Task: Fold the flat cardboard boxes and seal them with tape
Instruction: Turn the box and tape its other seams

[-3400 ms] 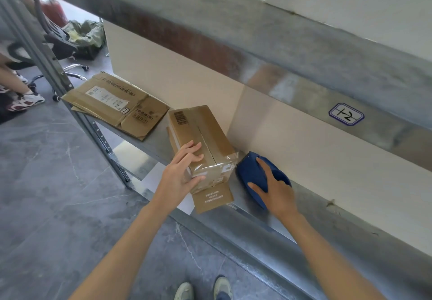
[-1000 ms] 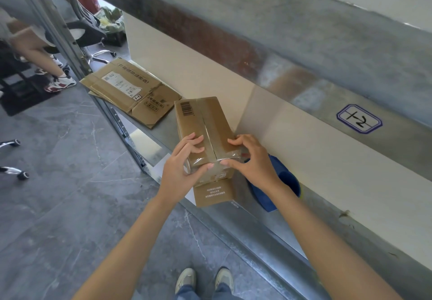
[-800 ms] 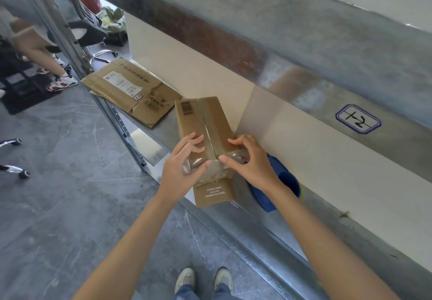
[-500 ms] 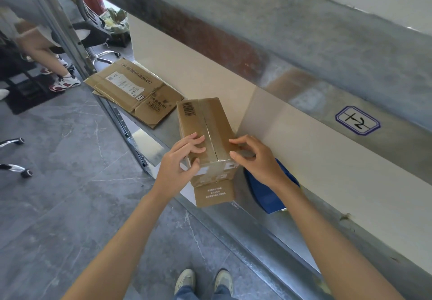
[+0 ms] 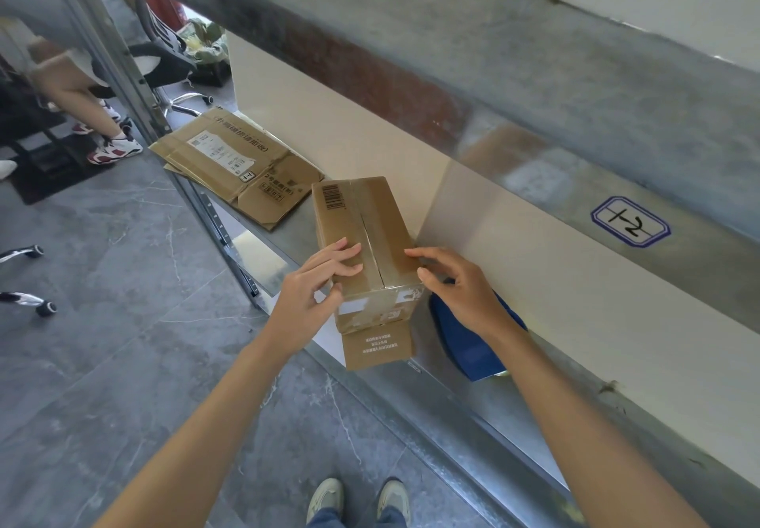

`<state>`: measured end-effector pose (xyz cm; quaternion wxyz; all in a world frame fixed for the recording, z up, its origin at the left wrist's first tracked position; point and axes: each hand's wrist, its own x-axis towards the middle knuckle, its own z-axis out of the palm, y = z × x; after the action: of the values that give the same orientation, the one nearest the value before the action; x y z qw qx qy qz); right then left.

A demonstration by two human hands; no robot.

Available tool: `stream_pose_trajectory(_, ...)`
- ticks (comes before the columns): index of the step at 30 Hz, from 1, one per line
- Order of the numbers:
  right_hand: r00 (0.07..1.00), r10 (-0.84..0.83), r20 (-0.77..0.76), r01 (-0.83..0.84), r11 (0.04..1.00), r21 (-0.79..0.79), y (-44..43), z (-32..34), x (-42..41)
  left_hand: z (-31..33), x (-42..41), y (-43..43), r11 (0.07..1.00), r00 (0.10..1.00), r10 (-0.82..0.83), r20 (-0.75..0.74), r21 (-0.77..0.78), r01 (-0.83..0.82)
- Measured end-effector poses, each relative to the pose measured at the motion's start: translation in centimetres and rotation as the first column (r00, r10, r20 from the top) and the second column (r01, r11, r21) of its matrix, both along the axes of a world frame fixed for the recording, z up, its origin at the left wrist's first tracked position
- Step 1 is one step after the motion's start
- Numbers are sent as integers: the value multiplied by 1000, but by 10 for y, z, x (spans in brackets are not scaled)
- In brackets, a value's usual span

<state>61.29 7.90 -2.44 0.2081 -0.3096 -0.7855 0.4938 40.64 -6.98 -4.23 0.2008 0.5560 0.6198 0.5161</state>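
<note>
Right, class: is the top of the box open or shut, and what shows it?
Shut. On the box, the two top flaps lie flat and meet along a middle seam; glossy tape seems to cover it.

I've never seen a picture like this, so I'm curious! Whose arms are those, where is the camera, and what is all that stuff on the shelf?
There is no machine here, just a person. The camera sits on the person's head and looks down, so you see both arms and even their shoes on the floor. On the metal shelf stands a folded cardboard box with shiny tape along its top. The left hand holds it, with fingers on top and thumb on the side. The right hand touches the other edge with its fingertips. Farther along the shelf lie flat cardboard boxes, not folded yet. The blue thing under the right wrist may be a tape holder, but I cannot tell for sure.
</note>
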Motion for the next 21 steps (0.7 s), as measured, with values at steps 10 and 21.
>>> stream_pose_trajectory(10,999,36,18,-34,997,-68,0,5,4,9,1,-4,998,996,-13,89,-56,18)
stream_pose_trajectory(21,1000,-12,-11,12,1000,18,-2,3,-2,9,5,-4,999,997,28,68,-39,-25)
